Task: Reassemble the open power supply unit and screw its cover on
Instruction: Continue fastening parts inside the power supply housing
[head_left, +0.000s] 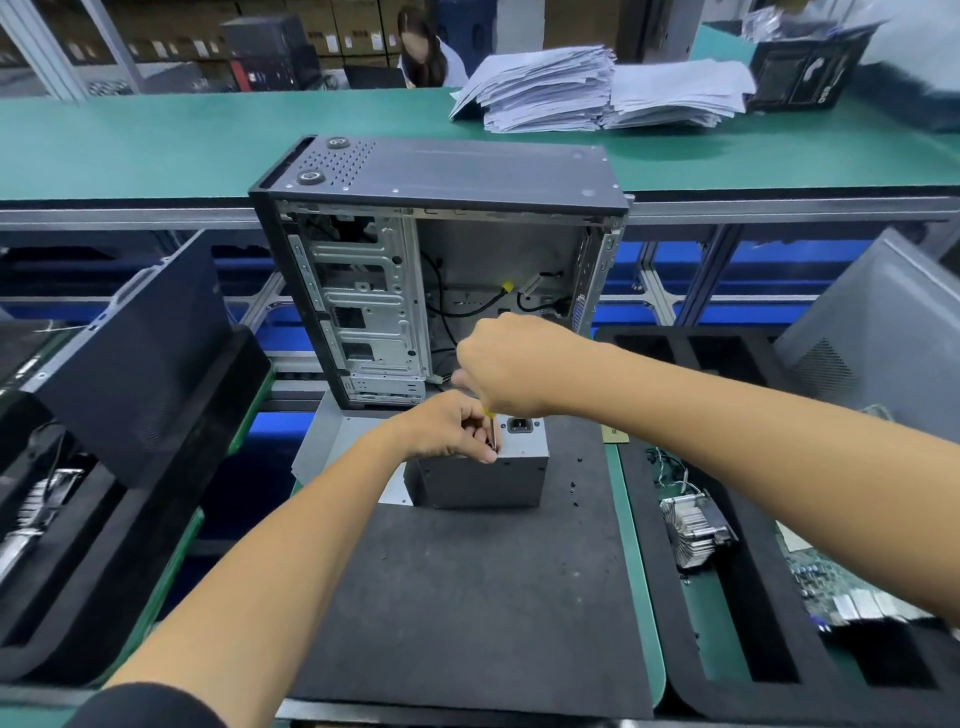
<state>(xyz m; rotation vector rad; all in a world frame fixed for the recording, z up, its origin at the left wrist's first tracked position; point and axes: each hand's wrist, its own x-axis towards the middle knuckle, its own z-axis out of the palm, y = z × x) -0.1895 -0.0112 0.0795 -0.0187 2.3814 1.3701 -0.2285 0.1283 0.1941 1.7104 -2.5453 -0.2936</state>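
The grey power supply unit (485, 480) stands on the black foam mat (467, 597), its cover on and its power socket facing up. My right hand (506, 364) grips a screwdriver from above; only a bit of yellow handle and the metal shaft (493, 431) show below the fist. The shaft points down at the unit's top left corner. My left hand (452, 428) rests on that corner, fingers curled around the shaft's lower end. The screw itself is hidden by my fingers.
An open computer case (441, 270) stands just behind the mat. A few loose screws (573, 486) lie on the mat to the right. Black foam trays with a heatsink (693, 530) and boards sit right, black panels left. Paper stacks (597, 88) and a seated person are beyond.
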